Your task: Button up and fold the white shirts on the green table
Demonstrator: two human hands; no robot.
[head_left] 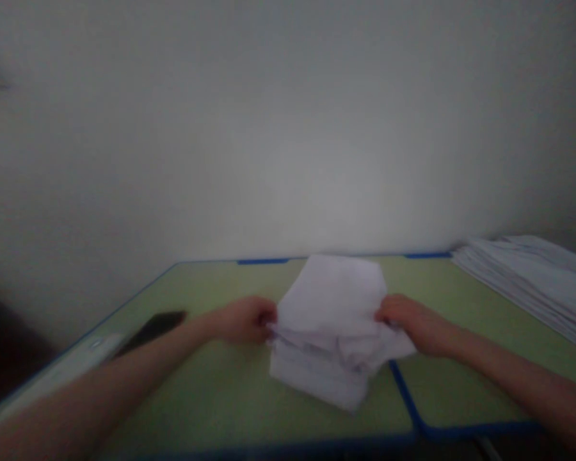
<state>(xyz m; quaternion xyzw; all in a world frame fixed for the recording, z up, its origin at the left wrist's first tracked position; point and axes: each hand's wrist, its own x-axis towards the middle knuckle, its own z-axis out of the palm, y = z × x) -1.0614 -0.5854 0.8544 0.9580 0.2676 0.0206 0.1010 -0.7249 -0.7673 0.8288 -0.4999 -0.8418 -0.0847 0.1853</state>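
A crumpled white cloth [333, 294], partly folded, is at the middle of the green table, between my two hands. My left hand [249, 319] has its fingers closed on the cloth's left edge. On the other side, my right hand [406, 317] pinches the right edge, where a loose flap sticks out. Folds bunch up along the cloth's middle, and a flatter layer hangs toward me below them. The picture is dim and blurred, so the kind of cloth item cannot be made out.
The green table [211, 397] has blue edging and stands against a pale wall [288, 128]. A stack of flat white layers [532, 275] lies at the right. At the left, a dark flat object [151, 330] and a whitish item [62, 371] lie partly behind my left arm.
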